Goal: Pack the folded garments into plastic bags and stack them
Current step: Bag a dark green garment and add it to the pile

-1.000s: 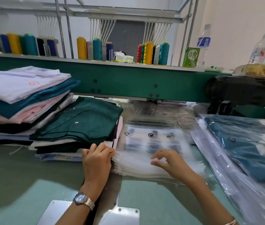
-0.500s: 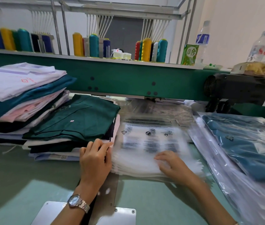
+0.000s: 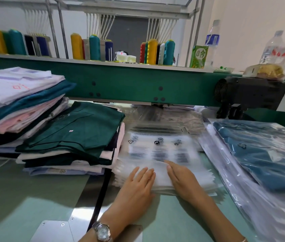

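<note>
A stack of empty clear plastic bags [image 3: 159,151] with black print lies flat in the middle of the table. My left hand [image 3: 138,186] rests flat on the stack's near edge, fingers straight. My right hand [image 3: 182,179] lies just beside it on the same edge, fingers stretched over the top bag. To the left sits a pile of folded garments with a dark green garment [image 3: 79,131] on top. A taller pile topped by a white garment [image 3: 16,84] stands further left. Bagged blue garments [image 3: 264,154] are stacked at the right.
A green machine beam [image 3: 129,84] runs across the back, carrying thread cones [image 3: 152,51], bottles and a green carton. A black fan motor [image 3: 246,95] sits at its right end. A metal plate [image 3: 54,231] lies on the table near me. A person stands at far right.
My left hand moved right from the garment pile's edge onto the bag stack. My right hand slid closer to it, and both now lie flat on the stack's near edge.
</note>
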`<state>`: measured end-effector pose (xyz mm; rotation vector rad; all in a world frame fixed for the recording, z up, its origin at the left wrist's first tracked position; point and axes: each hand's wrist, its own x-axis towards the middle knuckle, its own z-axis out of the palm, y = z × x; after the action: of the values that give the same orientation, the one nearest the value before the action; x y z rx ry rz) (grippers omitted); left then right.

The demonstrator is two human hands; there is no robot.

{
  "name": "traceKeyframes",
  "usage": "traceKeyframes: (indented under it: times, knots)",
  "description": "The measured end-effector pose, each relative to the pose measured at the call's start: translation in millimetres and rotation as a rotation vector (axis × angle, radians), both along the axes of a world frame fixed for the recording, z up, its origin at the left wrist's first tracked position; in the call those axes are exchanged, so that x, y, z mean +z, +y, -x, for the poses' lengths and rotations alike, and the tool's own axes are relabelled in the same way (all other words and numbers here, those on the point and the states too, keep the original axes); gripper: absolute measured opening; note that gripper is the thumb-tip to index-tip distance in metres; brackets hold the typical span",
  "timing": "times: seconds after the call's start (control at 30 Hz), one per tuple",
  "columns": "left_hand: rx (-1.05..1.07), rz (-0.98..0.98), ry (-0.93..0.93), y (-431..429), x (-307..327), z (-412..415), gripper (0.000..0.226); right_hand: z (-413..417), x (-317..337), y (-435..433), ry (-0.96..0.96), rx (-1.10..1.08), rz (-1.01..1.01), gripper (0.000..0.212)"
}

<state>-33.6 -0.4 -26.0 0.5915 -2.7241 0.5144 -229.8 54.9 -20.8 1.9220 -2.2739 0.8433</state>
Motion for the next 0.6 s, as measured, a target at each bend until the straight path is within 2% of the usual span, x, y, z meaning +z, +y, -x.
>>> traceKeyframes:
  times: [0.23,0.37,0.53,0.6]
  knots:
    - [0.177,-0.002,-0.003,0.7,-3.8,0.1,0.05,-12.9,1.3,-6.0,-0.213,-0.048,0.299,0.041]
    - [0.153,-0.038,0.002,-2.0,-4.9,-0.7,0.056,-17.5,3.7,-3.2,-0.257,-0.112,0.457,0.04]
    - [0.139,-0.036,-0.003,3.4,2.6,0.4,0.064,-21.2,8.7,1.6,-0.067,-0.173,0.527,0.047]
    - [0.143,-0.054,-0.063,6.0,5.1,0.3,0.064,-21.4,9.0,3.1,0.011,-0.156,0.508,0.047]
